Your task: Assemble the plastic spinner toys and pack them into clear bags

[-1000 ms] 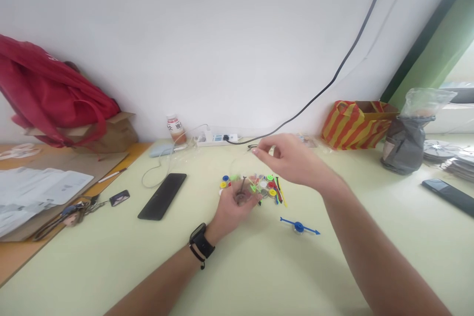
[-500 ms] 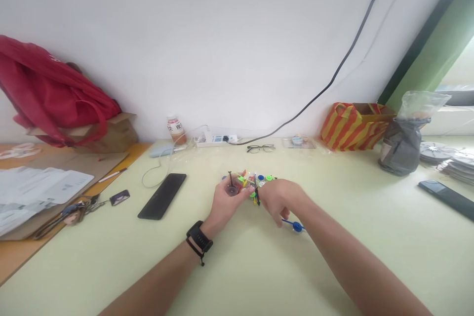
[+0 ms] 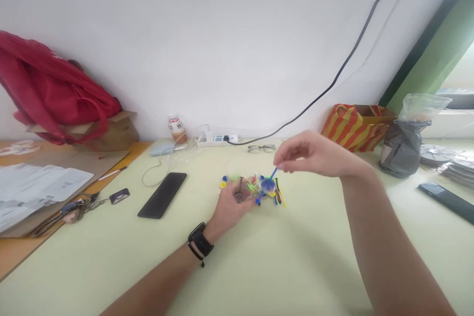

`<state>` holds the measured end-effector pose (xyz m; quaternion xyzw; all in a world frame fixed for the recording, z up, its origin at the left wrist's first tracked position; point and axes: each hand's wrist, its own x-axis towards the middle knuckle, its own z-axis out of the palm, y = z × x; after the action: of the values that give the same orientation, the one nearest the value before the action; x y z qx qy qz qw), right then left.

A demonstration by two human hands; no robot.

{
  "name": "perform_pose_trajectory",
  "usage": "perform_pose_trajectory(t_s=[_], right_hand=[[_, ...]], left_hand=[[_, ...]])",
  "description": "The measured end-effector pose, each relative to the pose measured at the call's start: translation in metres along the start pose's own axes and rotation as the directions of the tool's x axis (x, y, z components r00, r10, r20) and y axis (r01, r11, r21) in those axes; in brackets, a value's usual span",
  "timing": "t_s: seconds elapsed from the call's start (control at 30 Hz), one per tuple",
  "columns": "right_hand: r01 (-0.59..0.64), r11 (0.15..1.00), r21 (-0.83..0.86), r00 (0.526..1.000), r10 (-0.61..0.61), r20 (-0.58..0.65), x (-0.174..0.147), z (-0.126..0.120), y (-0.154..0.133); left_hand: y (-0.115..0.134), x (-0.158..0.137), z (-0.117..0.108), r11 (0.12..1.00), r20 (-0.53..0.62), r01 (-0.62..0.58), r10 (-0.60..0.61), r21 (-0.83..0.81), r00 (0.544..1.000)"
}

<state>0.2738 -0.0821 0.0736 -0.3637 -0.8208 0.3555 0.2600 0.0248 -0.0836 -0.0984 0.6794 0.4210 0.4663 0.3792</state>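
Observation:
My left hand (image 3: 230,203) rests low over the table, its thumb and fingers curled around a dark round piece with an upright black stick (image 3: 241,186). Its far fingers are partly hidden among small coloured pieces. My right hand (image 3: 301,154) is raised to the right of the pile, pinching the top of a blue stick with a blue disc (image 3: 268,185), which hangs down and is blurred by motion. Beneath and beside it lie coloured sticks (image 3: 279,192), a yellow disc (image 3: 222,184) and other small green, blue and red parts.
A black phone (image 3: 163,195) lies to the left on the pale table. Toward the wall are a bottle (image 3: 177,129), a power strip (image 3: 222,139) and glasses (image 3: 261,148). A striped bag (image 3: 351,128) and a grey bag (image 3: 402,150) stand at the right.
My right hand has risen from the table and moved up and right, lifting the blue stick and disc over the pile. My left hand has shifted slightly.

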Motion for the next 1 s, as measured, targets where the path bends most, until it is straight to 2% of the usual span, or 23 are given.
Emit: perform_pose_trajectory(t_s=[0.03,0.1,0.13,0.2,0.33,0.47,0.73,0.9,1.0], right_hand=[[0.023,1.000,-0.009,0.991,-0.024,-0.131,-0.002,0.000,-0.004],[0.058,0.996,-0.072,0.940,-0.079,-0.332,-0.004,0.005,-0.012],[0.066,0.990,-0.122,0.915,-0.109,-0.388,-0.004,0.009,-0.016],[0.061,0.971,-0.231,0.897,-0.155,-0.413,-0.002,0.019,-0.023],[0.005,0.912,-0.409,0.929,-0.155,-0.336,0.002,0.034,-0.032],[-0.039,0.856,-0.516,0.953,-0.124,-0.277,0.009,0.043,-0.030],[0.011,0.716,-0.698,0.999,-0.038,-0.024,0.012,0.055,-0.019],[-0.008,0.713,-0.701,1.000,0.001,-0.011,0.012,0.061,-0.019],[-0.025,0.672,-0.741,0.998,0.059,0.019,0.014,0.066,-0.017]], left_hand=[[0.000,-0.002,0.001,1.000,0.010,-0.004,0.004,0.031,1.000],[0.000,-0.005,0.002,0.997,0.048,-0.011,0.008,0.074,0.999],[0.000,-0.006,0.003,0.996,0.074,-0.016,0.009,0.083,0.997],[0.001,-0.008,0.004,0.994,0.114,-0.025,0.013,0.104,0.993],[0.005,-0.010,0.006,0.986,0.130,-0.023,0.002,0.166,0.992],[0.009,-0.008,0.005,0.982,0.129,-0.042,0.018,0.187,0.991],[0.011,-0.007,0.005,0.980,0.134,-0.078,0.054,0.182,0.990],[0.011,-0.008,0.005,0.988,0.160,-0.076,0.054,0.135,0.986],[0.010,-0.009,0.004,0.984,0.178,-0.079,0.050,0.160,0.983]])
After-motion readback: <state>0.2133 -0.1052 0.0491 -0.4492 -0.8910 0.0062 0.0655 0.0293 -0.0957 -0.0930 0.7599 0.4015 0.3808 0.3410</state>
